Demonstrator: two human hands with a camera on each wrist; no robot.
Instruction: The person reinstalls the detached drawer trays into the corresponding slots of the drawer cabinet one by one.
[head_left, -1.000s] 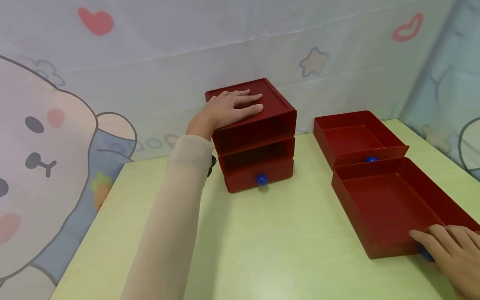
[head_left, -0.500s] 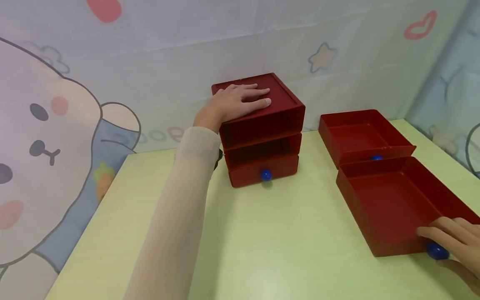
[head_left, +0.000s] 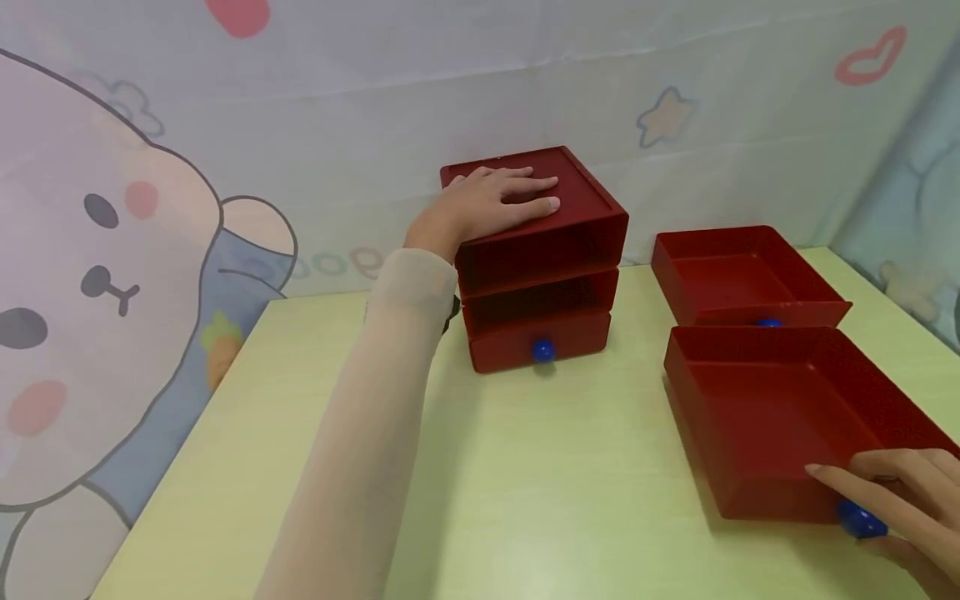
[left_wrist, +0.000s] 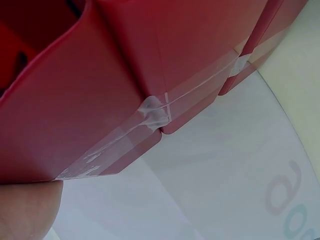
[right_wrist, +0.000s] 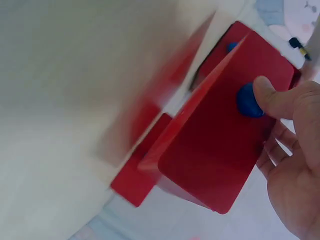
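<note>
A red drawer cabinet stands at the back of the table, its two upper slots empty and its bottom drawer in, showing a blue knob. My left hand lies flat on the cabinet's top. The left wrist view shows the cabinet's taped side and one fingertip. At the front right my right hand grips the front wall of the near loose red drawer beside its blue knob. In the right wrist view my thumb touches that knob on the drawer front.
A second loose red drawer lies behind the near one, its blue knob just showing between them. The pale green table ends at a cartoon-printed cloth backdrop at the back and left.
My right hand has reached further over the near drawer's front wall, and the drawer has shifted slightly left. My left hand stays flat on the cabinet.
</note>
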